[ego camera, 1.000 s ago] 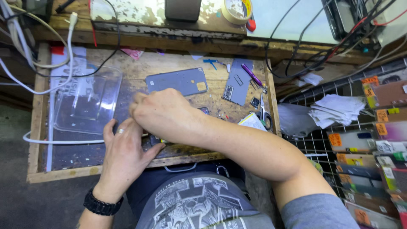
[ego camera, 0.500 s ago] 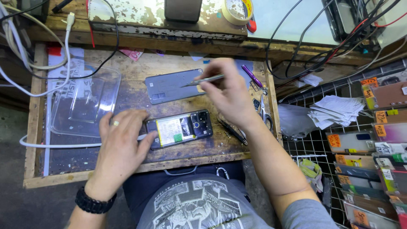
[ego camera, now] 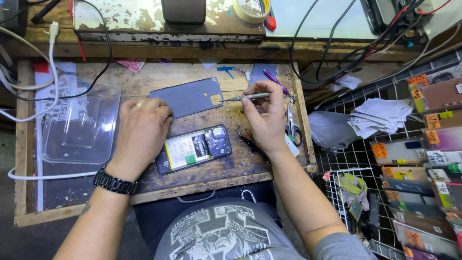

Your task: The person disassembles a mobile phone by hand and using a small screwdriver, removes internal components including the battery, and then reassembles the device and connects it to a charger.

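One view only, head camera. An opened phone [ego camera: 195, 149] with its insides exposed is laid flat at the middle of the wooden bench [ego camera: 202, 185]. The left hand [ego camera: 140, 130] is spread flat, palm down, over the phone's left end. A thin metal screwdriver [ego camera: 250, 97] is pinched in the closed right hand [ego camera: 263, 115], tip pointing left at the grey back cover [ego camera: 187, 97], far of the phone. A clear plastic tray [ego camera: 79, 123] is seen at left, scissors [ego camera: 292, 126] at right.

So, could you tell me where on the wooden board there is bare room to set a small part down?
Bare wood shows along the wooden board's near edge, below the opened phone, and at the back between the grey back cover and the clear plastic tray. It is crowded by the right hand, with scissors.
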